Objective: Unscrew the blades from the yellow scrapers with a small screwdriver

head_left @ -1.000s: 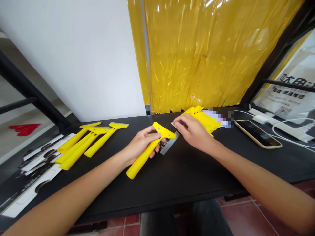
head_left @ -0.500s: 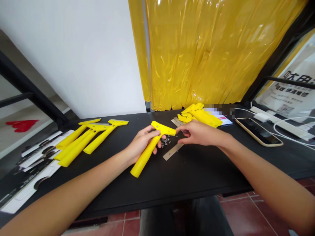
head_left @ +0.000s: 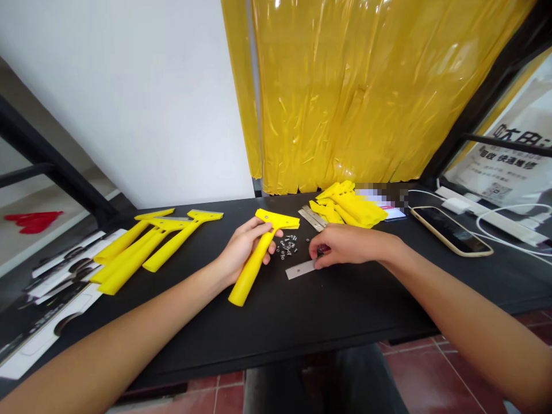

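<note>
Left hand [head_left: 244, 244]: fingers [head_left: 263, 225] closed round yellow plastic scraper [head_left: 254, 267]; right hand [head_left: 351, 244]: fingers [head_left: 321, 250] pinched narrow on flat steel blade [head_left: 299, 269].

Smartphone [head_left: 451, 231], white power strip [head_left: 500, 222], yellow plastic sheeting [head_left: 340, 98], printed poster [head_left: 504, 155]

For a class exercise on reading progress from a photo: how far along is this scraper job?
Done: a row of yellow scrapers lies at the left, blades showing at their heads. In hand: the left hand grips a yellow scraper, and the right hand touches a metal blade on the black table. Left: a pile of yellow handles, a stack of blades and loose screws.
</note>
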`<state>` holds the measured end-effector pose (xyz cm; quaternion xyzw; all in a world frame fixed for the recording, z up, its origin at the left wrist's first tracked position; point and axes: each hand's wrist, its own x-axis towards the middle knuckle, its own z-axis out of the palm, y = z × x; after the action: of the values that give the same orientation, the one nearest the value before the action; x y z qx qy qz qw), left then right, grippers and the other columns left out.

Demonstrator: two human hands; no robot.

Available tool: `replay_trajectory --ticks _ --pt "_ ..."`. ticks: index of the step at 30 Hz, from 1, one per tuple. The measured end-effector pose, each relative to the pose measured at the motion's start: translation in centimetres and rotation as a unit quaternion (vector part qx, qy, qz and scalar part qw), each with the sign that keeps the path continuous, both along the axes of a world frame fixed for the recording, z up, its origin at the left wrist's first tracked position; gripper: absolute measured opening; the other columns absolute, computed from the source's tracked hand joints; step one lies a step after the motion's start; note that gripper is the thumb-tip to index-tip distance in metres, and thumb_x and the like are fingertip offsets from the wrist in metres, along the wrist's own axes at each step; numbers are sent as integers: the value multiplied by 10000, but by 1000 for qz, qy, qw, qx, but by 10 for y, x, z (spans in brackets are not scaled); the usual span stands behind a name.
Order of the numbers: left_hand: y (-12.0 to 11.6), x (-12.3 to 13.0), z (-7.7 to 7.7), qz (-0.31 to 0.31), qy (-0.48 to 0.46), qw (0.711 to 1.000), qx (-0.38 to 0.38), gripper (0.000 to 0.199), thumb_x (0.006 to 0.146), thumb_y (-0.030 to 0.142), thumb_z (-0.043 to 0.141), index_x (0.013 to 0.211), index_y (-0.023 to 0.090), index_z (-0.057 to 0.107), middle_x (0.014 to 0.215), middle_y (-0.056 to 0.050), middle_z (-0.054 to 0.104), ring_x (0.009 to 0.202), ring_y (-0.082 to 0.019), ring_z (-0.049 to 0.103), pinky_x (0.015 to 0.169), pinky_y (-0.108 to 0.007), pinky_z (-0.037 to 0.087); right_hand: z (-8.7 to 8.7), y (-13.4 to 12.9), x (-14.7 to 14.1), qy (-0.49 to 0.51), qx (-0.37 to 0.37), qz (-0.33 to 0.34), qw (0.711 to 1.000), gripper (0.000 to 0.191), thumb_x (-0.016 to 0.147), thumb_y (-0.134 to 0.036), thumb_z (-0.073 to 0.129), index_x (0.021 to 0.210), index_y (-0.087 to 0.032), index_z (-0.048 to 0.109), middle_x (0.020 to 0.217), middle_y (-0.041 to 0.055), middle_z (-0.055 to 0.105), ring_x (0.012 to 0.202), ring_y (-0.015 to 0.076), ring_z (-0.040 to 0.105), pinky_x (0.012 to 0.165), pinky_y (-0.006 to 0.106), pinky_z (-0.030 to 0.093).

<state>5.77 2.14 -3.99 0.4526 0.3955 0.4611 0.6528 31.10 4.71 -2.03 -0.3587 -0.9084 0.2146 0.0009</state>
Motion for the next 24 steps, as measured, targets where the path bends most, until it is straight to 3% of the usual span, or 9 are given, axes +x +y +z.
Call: replay_trajectory --ticks 6,9,12,14,17,20,24 --pt "2 -3 0 4 -7 1000 3 175 893 250 667 985 177 537 1022 -97 700 570 -123 611 389 -218 472 15 -4 5 35 -78 24 996 224 854 -428 695 857 -207 733 678 -33 583 603 110 487 557 242 347" --pt "2 -4 1 19 -10 1000 7 175 888 246 669 979 181 533 1021 -93 703 558 -117 604 393 -219 468 17 8 16 79 -11 -90 993 268 882 -460 644 860 -211 741 708 -18 641 629 127 514 572 260 347" --pt "2 -4 2 29 -8 1000 9 177 885 254 676 966 188 533 1011 -87 708 556 -116 608 399 -219 471 8 28 27 53 85 -242 965 277 883 -434 629 770 -200 725 710 15 681 628 155 558 568 287 338" --pt "1 -4 2 28 -7 1000 11 205 873 268 698 968 193 533 1006 -84 712 560 -120 618 403 -220 479 -2 37 28 27 109 -285 952 242 862 -392 655 735 -199 727 743 45 709 667 186 603 581 296 350" --pt "0 -3 4 13 4 1000 21 256 856 297 735 1000 195 549 1007 -87 720 569 -124 629 405 -217 487 -10 35 19 35 146 -310 939 232 871 -404 654 903 -203 767 874 90 743 778 236 643 631 312 383" --pt "-2 -3 3 -15 23 999 41 285 859 332 744 1037 192 572 1011 -93 727 570 -127 632 402 -218 492 -9 20 0 157 171 -278 932 395 940 -531 566 1086 -213 750 890 77 743 755 214 638 666 316 425" --pt "-6 0 0 -55 42 996 63 324 859 352 750 1093 190 595 988 -98 734 574 -139 643 399 -224 500 -7 0 -22 265 147 -157 940 429 899 -590 629 1087 -222 743 861 40 709 744 177 613 673 291 445"
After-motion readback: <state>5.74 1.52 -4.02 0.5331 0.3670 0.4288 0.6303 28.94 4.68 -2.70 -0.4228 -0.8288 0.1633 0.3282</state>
